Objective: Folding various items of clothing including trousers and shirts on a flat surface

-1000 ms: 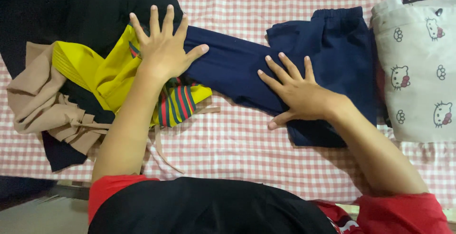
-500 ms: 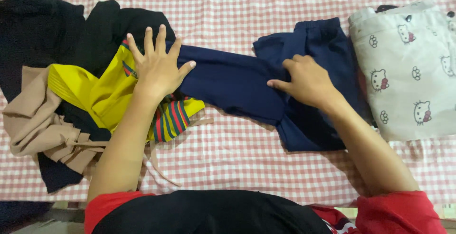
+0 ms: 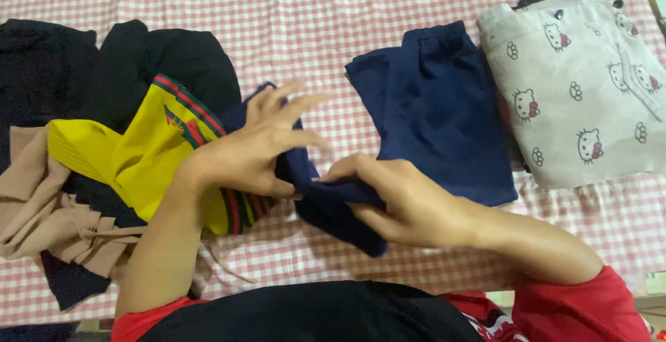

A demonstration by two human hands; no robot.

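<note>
A navy blue garment (image 3: 444, 106) lies on the pink checked cloth (image 3: 312, 16), its waistband end flat at the right and its other end bunched up in the middle. My left hand (image 3: 260, 141) pinches that bunched navy end between thumb and fingers. My right hand (image 3: 395, 200) grips the same bunched fold from the right, fingers curled over it. Both hands meet just in front of me.
A pile of clothes sits at the left: a yellow top with striped trim (image 3: 146, 155), a beige garment (image 3: 41, 203) and black clothes (image 3: 104, 57). A folded white cartoon-cat print garment (image 3: 583, 92) lies at the far right, next to the navy one.
The navy garment was stretched flat under both spread hands. Both hands have now closed on its left part and drawn it together toward the middle, folding it up off the cloth.
</note>
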